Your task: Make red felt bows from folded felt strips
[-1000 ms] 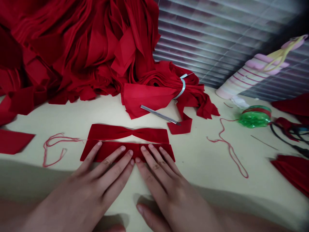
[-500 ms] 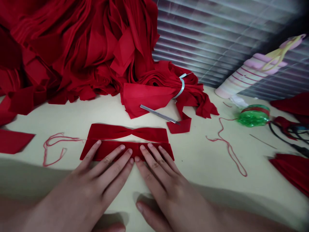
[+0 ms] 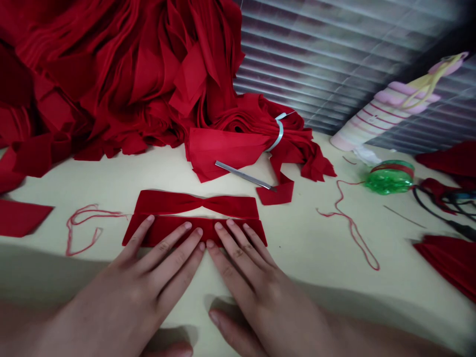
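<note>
My left hand (image 3: 148,265) and my right hand (image 3: 251,277) lie flat, fingertips nearly meeting, on a folded strip of red velvet (image 3: 167,232). Just beyond it lies a second red velvet strip (image 3: 195,204), pinched at the middle into a bow shape, which neither hand touches. A narrow steel blade or ruler (image 3: 243,175) rests on a red cloth piece (image 3: 223,153) farther back. Behind that, a white strap binds a bundle of red cloth (image 3: 286,144).
A large heap of red cloth (image 3: 111,74) rises at the back left of the cream table (image 3: 297,248). Loose red thread (image 3: 351,230) lies to the right, near a green plastic spool (image 3: 389,177). Dark cords (image 3: 439,198) and a pink-and-white cone (image 3: 375,116) stand by window blinds (image 3: 312,64).
My hands stay pressed on the strip, and the cloth has not visibly changed. The whole view has shifted very slightly.
</note>
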Demonstrator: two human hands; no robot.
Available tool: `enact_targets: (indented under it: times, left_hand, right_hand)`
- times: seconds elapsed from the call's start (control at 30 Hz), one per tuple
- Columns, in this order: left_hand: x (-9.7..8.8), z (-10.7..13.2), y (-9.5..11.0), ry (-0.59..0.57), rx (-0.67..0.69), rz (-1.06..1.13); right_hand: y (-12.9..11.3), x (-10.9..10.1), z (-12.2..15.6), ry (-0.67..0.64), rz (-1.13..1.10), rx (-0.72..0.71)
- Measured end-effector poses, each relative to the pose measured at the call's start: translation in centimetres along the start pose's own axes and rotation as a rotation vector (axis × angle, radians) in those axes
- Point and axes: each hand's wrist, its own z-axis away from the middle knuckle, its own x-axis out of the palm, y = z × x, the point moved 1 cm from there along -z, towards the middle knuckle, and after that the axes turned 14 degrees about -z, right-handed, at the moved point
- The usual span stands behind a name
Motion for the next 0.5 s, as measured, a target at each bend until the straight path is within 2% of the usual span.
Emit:
enact_targets:
  times: [0.5]
  left_hand:
    - [-0.1, -0.07, 0.16, -0.016, -0.008, -0.01]
  right_hand:
    - [0.0, 0.14, -0.05, -0.005, 0.007, -0.006]
